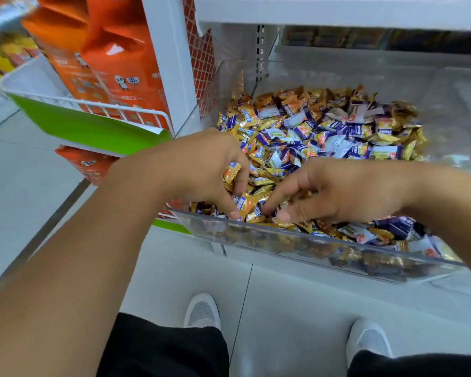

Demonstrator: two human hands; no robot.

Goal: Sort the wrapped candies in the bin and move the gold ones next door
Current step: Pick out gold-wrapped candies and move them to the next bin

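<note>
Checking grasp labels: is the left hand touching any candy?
Touching. The head view shows the left hand with fingers curled around gold candies in the bin.

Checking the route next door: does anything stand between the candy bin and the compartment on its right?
A clear plastic divider wall rises between the clear plastic candy bin and the right-hand compartment; candies must be lifted over it.

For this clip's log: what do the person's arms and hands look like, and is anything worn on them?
Both arms are bare from the frame edge to the wrist, with no sleeves in view. The left hand and right hand wear no gloves, and no rings, watch or bracelet show. Fingernails on the fingers look short and unpainted.
</note>
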